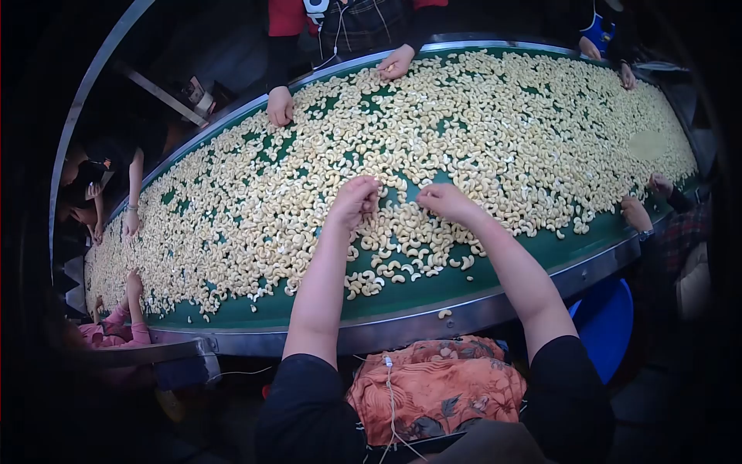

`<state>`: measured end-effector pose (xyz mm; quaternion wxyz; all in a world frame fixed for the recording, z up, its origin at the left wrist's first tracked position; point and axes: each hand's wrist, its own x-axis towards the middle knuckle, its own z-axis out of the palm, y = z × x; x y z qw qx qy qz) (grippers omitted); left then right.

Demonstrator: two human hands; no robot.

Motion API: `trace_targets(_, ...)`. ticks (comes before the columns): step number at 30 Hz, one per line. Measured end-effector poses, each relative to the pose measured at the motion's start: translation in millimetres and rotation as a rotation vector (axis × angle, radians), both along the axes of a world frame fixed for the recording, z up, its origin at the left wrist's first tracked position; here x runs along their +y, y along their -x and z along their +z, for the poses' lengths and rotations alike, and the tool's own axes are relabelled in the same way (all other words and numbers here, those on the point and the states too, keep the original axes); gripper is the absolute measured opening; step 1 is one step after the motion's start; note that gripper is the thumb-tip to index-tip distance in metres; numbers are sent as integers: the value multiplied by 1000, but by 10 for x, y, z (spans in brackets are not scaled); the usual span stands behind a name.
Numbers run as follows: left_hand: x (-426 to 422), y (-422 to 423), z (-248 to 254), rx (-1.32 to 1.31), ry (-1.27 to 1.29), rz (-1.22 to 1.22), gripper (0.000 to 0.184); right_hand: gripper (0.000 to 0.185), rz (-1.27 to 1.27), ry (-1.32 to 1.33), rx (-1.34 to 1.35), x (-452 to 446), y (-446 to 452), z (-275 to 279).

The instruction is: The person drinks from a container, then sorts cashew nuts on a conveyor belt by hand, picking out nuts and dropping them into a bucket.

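Pale cashew nuts (309,178) lie in a loose layer over a green conveyor belt (433,290). My left hand (355,203) is among the nuts near the middle of the belt, its fingers curled together. Just to its right, my right hand (448,203) has thumb and fingertips pinched close over the nuts. Whatever either hand may hold is hidden by the fingers. A narrow strip of bare green belt shows between the two hands. Several nuts are scattered below them, toward the near edge.
A metal rail (371,334) borders the belt on my side, with one cashew (444,314) on it. Co-workers' hands reach in from across (396,63), the left (132,222) and the right (635,213). A blue tub (607,329) stands below the belt at right.
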<state>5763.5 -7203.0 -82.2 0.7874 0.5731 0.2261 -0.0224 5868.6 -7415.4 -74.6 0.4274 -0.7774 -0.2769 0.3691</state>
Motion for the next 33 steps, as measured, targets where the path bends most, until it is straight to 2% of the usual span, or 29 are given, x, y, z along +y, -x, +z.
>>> trace_targets(1,-10,5,93,-92,136,64,13,23,67,42,-197,33,53,-101)
trace_targets(2,-41,-12,189,-87,152,105,13,24,85,-106,-300,43,34,-348)
trace_targets(5,84,-393,28,-15,23,31,15,23,32,-132,411,-113,156,-142)
trace_targets(7,30,-759,-26,33,-433,21,15,22,-68,-193,715,-243,185,-45)
trace_targets(9,-28,-1072,-144,-172,-1020,-20,13,22,-155,-283,928,-451,209,-64)
trace_targets(12,-120,-1418,-322,-45,-1583,-128,13,25,-250,-363,1006,-812,105,-108)
trace_targets(13,-178,-1440,-209,75,-1402,-212,14,26,-264,-416,1025,-919,55,-55)
trace_targets(15,-247,-1476,93,303,-1032,-368,15,26,-363,-323,587,-1159,-120,35)
trace_targets(17,-327,-1518,109,102,-1043,-333,16,28,-483,-309,-59,-1313,-295,-244)
trace_targets(19,-468,-1629,28,-44,-1051,-247,16,27,-424,-161,-272,-1422,-339,-338)
trace_targets(21,-713,-1689,110,106,-1064,-296,16,26,-351,-18,-397,-1479,-315,-343)
trace_targets(23,-809,-1800,-210,-29,-1569,-275,14,25,-277,118,-430,-1434,-129,-228)
trace_targets(25,-914,-1836,-232,30,-1700,-273,13,24,-262,140,-409,-1467,-65,-142)
trace_targets(27,-872,-1791,-111,155,-1217,-356,11,24,-238,112,-381,-1542,-54,-108)
trace_targets(28,-799,-1731,-98,50,-884,-347,8,24,-231,54,-319,-1608,-70,-146)
trace_targets(29,-736,-1700,-176,-11,-587,-228,10,24,-244,13,-268,-1665,-75,-150)
trace_targets(31,-739,-1589,-18,-60,-64,-50,12,24,-266,-71,-168,-1733,-67,-126)
trace_targets(32,-712,-1612,-29,-67,-65,-121,14,24,-264,-44,-91,-1769,-62,-78)
trace_targets(33,-747,-1682,-37,-28,-198,-119,14,24,-250,-40,-68,-1777,-46,-21)
